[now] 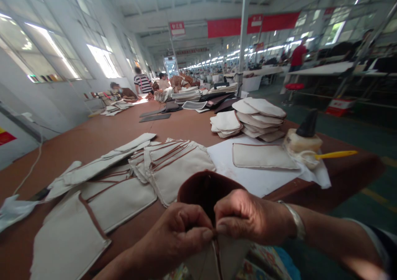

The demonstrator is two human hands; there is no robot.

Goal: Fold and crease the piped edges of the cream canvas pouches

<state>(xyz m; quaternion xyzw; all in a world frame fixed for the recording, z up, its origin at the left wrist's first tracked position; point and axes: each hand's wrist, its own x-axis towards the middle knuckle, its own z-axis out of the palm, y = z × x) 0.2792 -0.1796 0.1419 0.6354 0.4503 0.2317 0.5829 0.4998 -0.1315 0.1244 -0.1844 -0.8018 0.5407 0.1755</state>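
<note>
Hands (187,226) (251,216) at near edge of brown-lined piece (190,191)

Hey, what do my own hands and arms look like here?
Both are ungloved. The left hand shows no jewellery, no sleeve. Above the right hand come a silvery bangle and, farther up, a dark sleeve with a pale edge.

Apparently "针三组" on red sign (177,28)
</note>
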